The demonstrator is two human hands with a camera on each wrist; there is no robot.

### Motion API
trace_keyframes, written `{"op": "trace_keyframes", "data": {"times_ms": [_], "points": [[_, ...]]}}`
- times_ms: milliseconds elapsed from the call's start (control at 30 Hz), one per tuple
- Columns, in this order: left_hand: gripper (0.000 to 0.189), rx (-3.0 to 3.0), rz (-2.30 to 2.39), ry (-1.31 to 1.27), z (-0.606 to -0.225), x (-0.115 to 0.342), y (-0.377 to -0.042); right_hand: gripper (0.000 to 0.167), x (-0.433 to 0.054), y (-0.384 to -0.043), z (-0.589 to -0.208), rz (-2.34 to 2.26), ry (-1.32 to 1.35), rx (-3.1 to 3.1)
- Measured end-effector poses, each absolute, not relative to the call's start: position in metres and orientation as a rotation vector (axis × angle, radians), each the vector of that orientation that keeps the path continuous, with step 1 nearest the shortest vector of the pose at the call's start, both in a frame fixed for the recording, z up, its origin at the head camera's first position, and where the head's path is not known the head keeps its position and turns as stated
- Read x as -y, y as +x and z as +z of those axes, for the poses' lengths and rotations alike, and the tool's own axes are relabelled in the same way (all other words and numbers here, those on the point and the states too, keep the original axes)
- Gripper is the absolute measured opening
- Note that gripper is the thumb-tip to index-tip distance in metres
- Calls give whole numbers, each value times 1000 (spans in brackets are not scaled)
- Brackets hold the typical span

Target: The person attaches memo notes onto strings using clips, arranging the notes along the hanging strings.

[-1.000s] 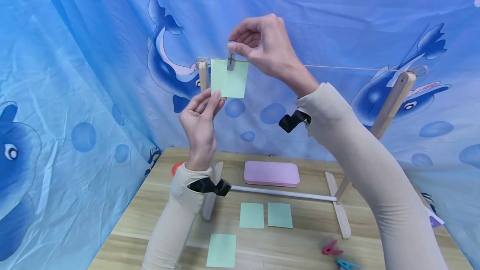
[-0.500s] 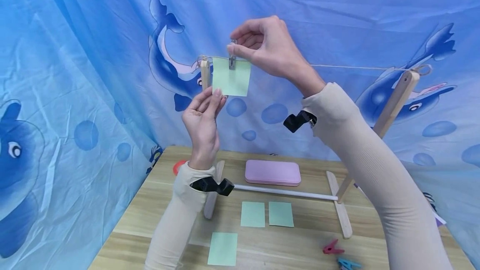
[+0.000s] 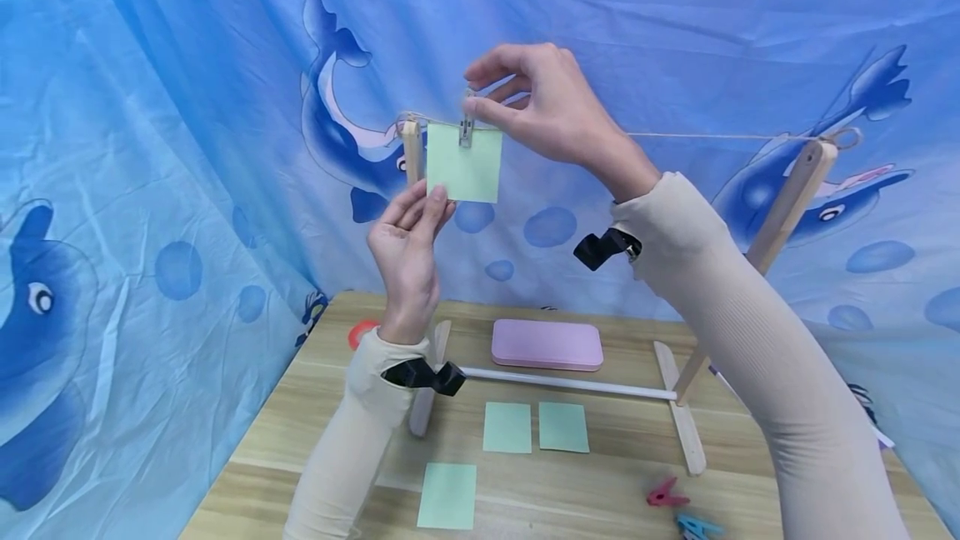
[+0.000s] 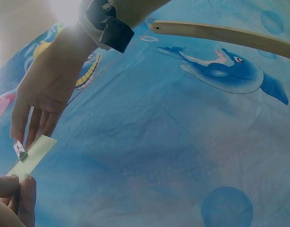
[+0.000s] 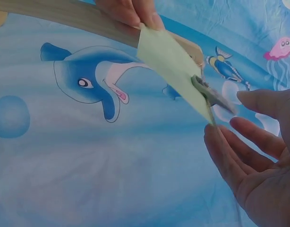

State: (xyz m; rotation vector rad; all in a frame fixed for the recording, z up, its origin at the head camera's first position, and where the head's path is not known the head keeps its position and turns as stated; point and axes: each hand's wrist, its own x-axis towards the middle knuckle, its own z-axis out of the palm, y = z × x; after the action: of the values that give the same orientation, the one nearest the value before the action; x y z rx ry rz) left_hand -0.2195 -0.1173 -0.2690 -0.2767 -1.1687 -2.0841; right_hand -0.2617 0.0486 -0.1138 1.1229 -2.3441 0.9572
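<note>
A pale green square of paper hangs at the string, near the left post. A grey clothespin bites its top edge. My left hand pinches the paper's lower left corner between thumb and fingers. In the right wrist view, the clothespin looks slightly blurred, and my right hand has its thumb and fingers spread around the handle end, with gaps between. From the left wrist view, the paper shows at a slant below my right hand.
Wooden posts hold the string at both ends, joined low down by a white rod. On the table lie several green paper squares, a lilac case, a red clothespin, a blue clothespin and a round red thing.
My right thumb and fingers have loosened from the grey clothespin, which stays on the paper and string. The paper has dipped slightly; my left hand keeps its corner.
</note>
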Motion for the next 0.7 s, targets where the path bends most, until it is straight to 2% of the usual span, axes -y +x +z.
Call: {"op": "trace_keyframes", "data": {"times_ms": [700], "points": [[25,1211,-2092,-357,-294,131,-213,24,-100,-219,-134,1033,1077,2169]]}}
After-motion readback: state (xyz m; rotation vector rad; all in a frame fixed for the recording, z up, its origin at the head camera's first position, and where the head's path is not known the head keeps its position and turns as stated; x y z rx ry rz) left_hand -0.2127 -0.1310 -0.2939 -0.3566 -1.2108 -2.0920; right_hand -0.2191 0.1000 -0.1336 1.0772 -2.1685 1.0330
